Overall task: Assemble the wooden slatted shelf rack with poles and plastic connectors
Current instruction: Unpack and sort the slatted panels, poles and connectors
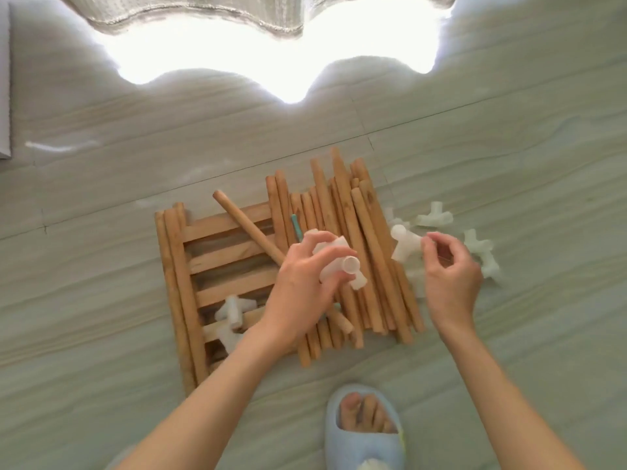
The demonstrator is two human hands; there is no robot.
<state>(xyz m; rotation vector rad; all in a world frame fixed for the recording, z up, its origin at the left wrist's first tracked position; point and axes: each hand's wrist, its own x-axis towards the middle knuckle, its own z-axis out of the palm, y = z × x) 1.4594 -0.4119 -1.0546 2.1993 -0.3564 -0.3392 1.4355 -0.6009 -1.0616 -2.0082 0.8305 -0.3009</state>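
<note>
A pale grey-green tiled floor fills the frame. At the top, a curtain hangs above a bright scalloped glare.

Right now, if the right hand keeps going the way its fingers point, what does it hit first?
The right hand points up-left, fingertips at a white plastic connector and seemingly pinching it. That connector is what it meets first; beyond it lies the pile of wooden poles. Depth is unclear from this single view.
</note>
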